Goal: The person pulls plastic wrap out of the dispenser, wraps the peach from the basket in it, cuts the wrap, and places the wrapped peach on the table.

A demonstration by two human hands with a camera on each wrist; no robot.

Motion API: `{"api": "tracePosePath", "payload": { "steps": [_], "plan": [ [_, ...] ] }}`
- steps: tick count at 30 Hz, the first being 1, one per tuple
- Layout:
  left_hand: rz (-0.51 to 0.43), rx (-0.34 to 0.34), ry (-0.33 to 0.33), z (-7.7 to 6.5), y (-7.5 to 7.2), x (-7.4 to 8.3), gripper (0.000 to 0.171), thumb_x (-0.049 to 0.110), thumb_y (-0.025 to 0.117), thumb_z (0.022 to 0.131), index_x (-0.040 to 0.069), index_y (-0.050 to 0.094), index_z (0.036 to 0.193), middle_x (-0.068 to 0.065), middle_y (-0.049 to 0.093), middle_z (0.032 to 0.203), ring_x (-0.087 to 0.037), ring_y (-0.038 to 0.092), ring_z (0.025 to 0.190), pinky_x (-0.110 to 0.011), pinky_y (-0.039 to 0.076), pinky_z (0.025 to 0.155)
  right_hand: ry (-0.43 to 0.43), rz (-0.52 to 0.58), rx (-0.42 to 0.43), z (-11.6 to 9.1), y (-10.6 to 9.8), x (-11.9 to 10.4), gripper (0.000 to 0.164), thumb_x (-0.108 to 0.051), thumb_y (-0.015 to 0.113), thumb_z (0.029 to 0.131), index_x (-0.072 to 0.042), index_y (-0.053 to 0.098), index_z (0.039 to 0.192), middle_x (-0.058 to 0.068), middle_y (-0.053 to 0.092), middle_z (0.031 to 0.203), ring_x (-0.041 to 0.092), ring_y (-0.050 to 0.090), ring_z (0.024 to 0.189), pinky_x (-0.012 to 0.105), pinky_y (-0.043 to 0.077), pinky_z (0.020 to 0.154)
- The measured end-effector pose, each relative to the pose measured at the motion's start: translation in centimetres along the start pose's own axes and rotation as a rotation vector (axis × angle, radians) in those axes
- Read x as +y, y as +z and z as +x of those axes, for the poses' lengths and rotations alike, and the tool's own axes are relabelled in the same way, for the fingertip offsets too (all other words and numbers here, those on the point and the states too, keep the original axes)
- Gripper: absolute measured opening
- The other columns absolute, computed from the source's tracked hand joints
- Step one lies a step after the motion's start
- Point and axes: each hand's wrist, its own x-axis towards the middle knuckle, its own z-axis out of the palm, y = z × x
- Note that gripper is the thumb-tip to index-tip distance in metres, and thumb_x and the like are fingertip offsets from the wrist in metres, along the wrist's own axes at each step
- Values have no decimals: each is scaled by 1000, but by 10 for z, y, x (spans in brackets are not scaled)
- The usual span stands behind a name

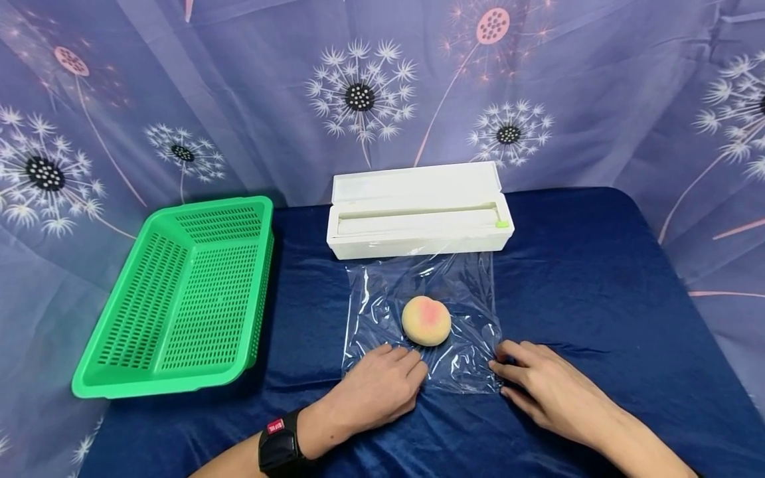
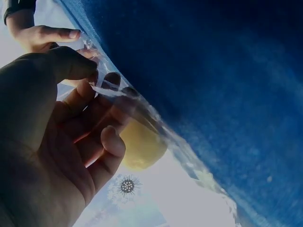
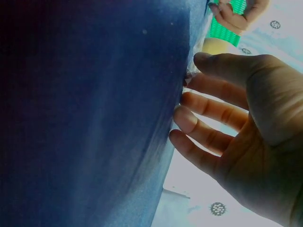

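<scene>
A yellow peach (image 1: 426, 321) with a pink blush sits on a sheet of clear cling film (image 1: 382, 292) spread over the blue cloth. My left hand (image 1: 382, 385) is at the film's near edge, just in front of the peach. In the left wrist view, the thumb and fingers of that left hand (image 2: 80, 123) pinch the film edge. At the sheet's near right corner is my right hand (image 1: 544, 385). Seen from the right wrist, this right hand (image 3: 232, 109) holds a bit of film between thumb and index finger, the other fingers loosely bent.
Behind the peach stands a long white box (image 1: 418, 245) with its lid up and a small green piece (image 1: 502, 224) at its right end; the film reaches its front. A green plastic basket (image 1: 257, 318) is on the left. A dandelion-patterned curtain (image 1: 257, 79) hangs behind.
</scene>
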Motion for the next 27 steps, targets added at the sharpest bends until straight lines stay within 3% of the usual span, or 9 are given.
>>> {"api": "tracePosePath", "payload": {
  "steps": [9, 20, 27],
  "plan": [
    [27, 134, -5, 8, -8, -5, 9, 16, 58, 94, 15, 59, 86, 3, 55, 83, -16, 58, 75, -29, 46, 65, -3, -5, -11, 0, -2, 0, 38, -17, 88, 80, -14, 79, 117, -6, 61, 117, 11, 60, 97, 41, 55, 82],
    [33, 185, -37, 17, -18, -14, 9, 17, 57, 97, 14, 60, 89, 2, 59, 85, -16, 58, 76, -28, 41, 61, 14, -28, -28, 1, -1, -2, 42, -22, 90, 80, -15, 75, 118, -5, 60, 115, 12, 61, 98, 42, 56, 82],
    [14, 201, -60, 21, -20, -19, 18, 20, 54, 106, 14, 64, 92, 4, 61, 86, -14, 58, 73, -27, 39, 59, 49, -78, -29, 3, -1, -4, 38, -30, 88, 85, -13, 75, 116, -4, 61, 112, 13, 63, 94, 41, 55, 79]
  ]
}}
